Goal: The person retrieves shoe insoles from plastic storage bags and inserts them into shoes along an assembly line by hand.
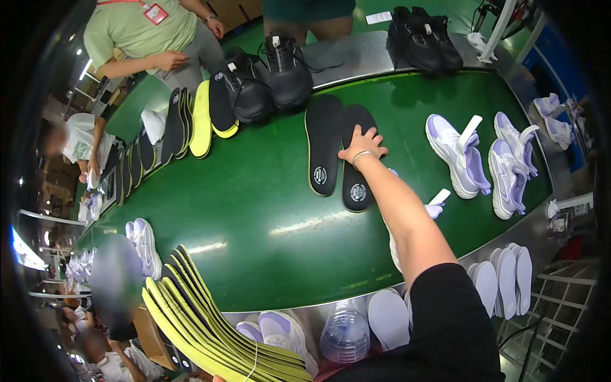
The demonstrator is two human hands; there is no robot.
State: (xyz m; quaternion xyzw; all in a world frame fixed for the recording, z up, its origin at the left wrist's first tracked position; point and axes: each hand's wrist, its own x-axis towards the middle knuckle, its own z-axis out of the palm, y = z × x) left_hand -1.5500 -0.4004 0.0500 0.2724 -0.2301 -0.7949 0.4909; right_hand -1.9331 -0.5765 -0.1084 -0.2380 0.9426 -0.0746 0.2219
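Observation:
My right hand point(364, 145), a band at its wrist, lies with spread fingers on a black insole point(357, 184) on the green belt point(254, 197). A second black insole point(323, 140) lies just left of it. At the lower left, a thick stack of yellow-edged insoles point(210, 318), tied with a string, rests against my left hand point(218, 379), of which only a sliver shows at the bottom edge; its fingers are hidden. Partly behind my right forearm is a white and lilac shoe point(435, 209).
Black shoes point(289, 79) and more insoles point(202, 121) line the far edge. White and lilac shoes point(457, 153) stand at the right. Pale insoles point(503, 280) and a plastic bottle point(345, 334) are along the near edge. A person in light green point(143, 32) stands across the belt.

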